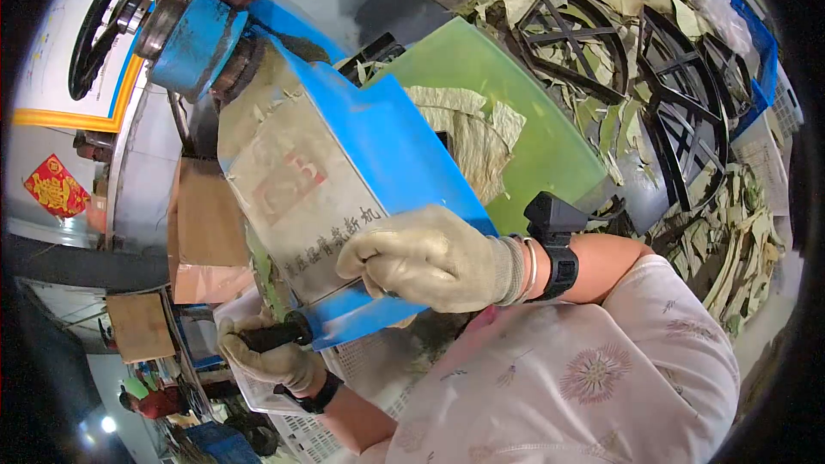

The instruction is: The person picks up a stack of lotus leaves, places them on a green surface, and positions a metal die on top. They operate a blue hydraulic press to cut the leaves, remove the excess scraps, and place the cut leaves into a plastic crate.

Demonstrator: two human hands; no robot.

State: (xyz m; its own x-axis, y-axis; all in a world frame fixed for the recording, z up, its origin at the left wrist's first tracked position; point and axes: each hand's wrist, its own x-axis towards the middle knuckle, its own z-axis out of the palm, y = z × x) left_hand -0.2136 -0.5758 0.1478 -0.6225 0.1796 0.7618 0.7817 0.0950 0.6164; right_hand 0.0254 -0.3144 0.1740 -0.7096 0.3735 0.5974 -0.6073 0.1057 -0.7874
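My left hand (271,354), in a pale work glove, is wrapped round a black handle (273,335) at the near end of a blue swing-arm cutting press (391,150). My right hand (421,259), gloved too, is closed with its fingers curled in front of the press's lettered beige face (288,185). What its fingers hold, if anything, is hidden. Behind the press arm, a green cutting board (533,146) carries a pale, ribbed dried leaf (468,133), partly covered by the arm.
Black hexagonal frames (577,39) with cross bars lie among leaf scraps (713,258) beyond the board. A black handwheel (107,21) tops the press. Cardboard boxes (206,223) and a white plastic crate (365,361) stand nearby. Another person (159,399) is in the background.
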